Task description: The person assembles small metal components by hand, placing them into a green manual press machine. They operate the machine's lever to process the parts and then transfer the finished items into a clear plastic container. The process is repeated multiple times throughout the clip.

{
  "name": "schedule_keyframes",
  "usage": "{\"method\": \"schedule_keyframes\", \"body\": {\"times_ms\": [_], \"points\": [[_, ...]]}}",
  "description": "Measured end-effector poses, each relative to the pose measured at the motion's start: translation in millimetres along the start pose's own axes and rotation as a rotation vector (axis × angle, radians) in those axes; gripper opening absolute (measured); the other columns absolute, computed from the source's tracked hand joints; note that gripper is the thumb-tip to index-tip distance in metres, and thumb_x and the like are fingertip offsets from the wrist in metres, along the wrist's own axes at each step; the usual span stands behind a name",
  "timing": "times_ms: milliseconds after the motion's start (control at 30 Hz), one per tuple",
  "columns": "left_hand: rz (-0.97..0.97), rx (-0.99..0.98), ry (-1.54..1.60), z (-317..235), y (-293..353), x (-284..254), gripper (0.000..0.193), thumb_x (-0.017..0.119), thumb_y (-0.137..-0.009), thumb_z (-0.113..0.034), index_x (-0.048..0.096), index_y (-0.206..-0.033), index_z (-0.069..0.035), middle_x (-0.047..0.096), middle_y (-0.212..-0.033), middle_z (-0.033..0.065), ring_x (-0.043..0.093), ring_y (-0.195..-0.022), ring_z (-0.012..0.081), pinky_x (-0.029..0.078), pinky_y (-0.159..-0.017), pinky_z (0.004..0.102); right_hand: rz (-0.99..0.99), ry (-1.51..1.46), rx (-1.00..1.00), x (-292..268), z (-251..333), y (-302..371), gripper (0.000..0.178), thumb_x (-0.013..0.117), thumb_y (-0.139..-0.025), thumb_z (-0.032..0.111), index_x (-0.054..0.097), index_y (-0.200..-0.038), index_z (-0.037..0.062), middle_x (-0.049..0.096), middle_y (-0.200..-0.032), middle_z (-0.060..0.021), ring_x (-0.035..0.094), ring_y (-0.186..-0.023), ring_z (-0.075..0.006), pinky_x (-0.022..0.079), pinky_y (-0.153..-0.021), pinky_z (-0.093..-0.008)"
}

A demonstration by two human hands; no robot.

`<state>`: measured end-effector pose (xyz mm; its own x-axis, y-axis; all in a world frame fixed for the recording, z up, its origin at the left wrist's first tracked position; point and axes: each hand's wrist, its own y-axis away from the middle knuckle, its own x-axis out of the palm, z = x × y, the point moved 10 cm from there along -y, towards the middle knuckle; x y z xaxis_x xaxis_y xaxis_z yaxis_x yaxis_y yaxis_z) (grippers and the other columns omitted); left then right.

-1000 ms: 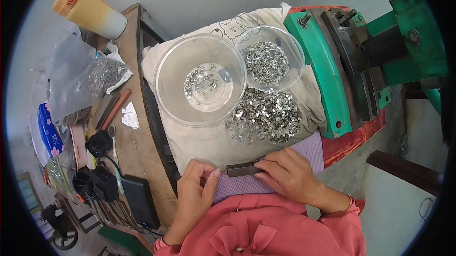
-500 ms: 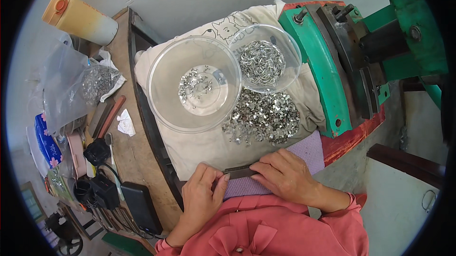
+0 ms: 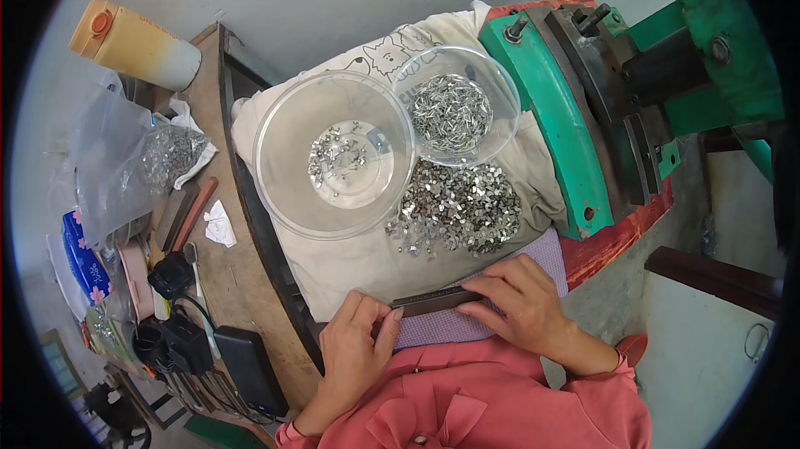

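Observation:
A dark, narrow metal bar (image 3: 429, 301) lies level between my hands, over the edge of a purple textured cloth (image 3: 429, 328). My left hand (image 3: 357, 345) pinches its left end between thumb and fingers. At the other end my right hand (image 3: 523, 303) grips it with thumb and bent fingers. Beyond the bar, a loose heap of small shiny metal pieces (image 3: 462, 207) lies on a beige printed cloth (image 3: 325, 270). Behind that heap stand a large clear round tub (image 3: 275, 207) with a few metal bits in it and a smaller clear tub (image 3: 507, 107) holding many thin metal pieces.
A green machine (image 3: 554, 149) with bolted dark plates stands at the right on a red surface. On the left, a wooden table (image 3: 237, 282) carries a yellow-and-white carton (image 3: 137, 45), a plastic bag of metal bits (image 3: 171, 157), a reddish-brown bar (image 3: 196, 214) and a black device (image 3: 250, 366).
My right hand has slid a little to the right along the bar, so more of its dark face shows. My left hand keeps its pinch. The view has shifted slightly.

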<state>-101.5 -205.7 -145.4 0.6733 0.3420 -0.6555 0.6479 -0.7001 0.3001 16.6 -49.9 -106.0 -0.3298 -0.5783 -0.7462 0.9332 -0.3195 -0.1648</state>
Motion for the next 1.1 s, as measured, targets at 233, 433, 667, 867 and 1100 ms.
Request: {"method": "schedule_keyframes", "body": {"times_ms": [233,433,667,867,1100], "points": [[0.01,-0.014,0.016,-1.3,-1.3,-0.1,0.016,0.074,-0.087,-0.014,0.061,-0.082,-0.006,0.055,-0.078,0.0082,0.058,-0.06,0.0284,0.046,-0.055,0.0392,-0.032,0.004,0.049,-1.9,-10.6,13.2,0.036,0.085,-0.072,0.018,0.07,-0.103,0.0077,0.06,-0.093,-0.0051,0.059,-0.079,-0.0247,0.05,-0.066,-0.0357],[-0.002,-0.004,0.013,-1.2,-0.9,-0.3,0.016,0.074,-0.087,-0.013,0.061,-0.082,-0.006,0.055,-0.078,0.0082,0.058,-0.061,0.0294,0.046,-0.055,0.0396,-0.043,-0.001,0.038,-2.5,-9.8,15.0,0.035,0.085,-0.073,0.019,0.071,-0.102,0.0065,0.06,-0.091,-0.0052,0.059,-0.079,-0.0248,0.05,-0.066,-0.0361],[0.0,-0.001,0.0,-0.2,-1.1,0.4,0.017,0.076,-0.086,-0.014,0.061,-0.083,-0.006,0.056,-0.08,0.0079,0.06,-0.063,0.029,0.047,-0.056,0.04,-0.059,0.065,0.097,-0.9,-11.9,15.4,0.037,0.086,-0.072,0.021,0.073,-0.104,0.0063,0.06,-0.09,-0.0044,0.058,-0.08,-0.0249,0.048,-0.068,-0.0364],[0.057,-0.026,0.01,-4.5,-3.2,-0.1,0.02,0.079,-0.083,-0.015,0.066,-0.093,-0.006,0.059,-0.088,0.0076,0.063,-0.066,0.0278,0.05,-0.058,0.038,-0.092,0.03,0.097,-1.3,-14.5,19.5,0.029,0.086,-0.072,0.02,0.076,-0.096,0.0088,0.062,-0.089,-0.0019,0.059,-0.081,-0.0232,0.046,-0.069,-0.035],[0.06,0.303,-0.088,-20.5,5.9,1.8,0.029,0.08,-0.077,-0.011,0.07,-0.103,-0.005,0.063,-0.092,0.0062,0.065,-0.076,0.026,0.052,-0.065,0.0372,-0.083,-0.033,-0.021,2.1,-10.3,28.4,0.027,0.086,-0.071,0.018,0.075,-0.094,0.011,0.068,-0.096,-0.0018,0.062,-0.087,-0.0229,0.047,-0.074,-0.0343]]}}
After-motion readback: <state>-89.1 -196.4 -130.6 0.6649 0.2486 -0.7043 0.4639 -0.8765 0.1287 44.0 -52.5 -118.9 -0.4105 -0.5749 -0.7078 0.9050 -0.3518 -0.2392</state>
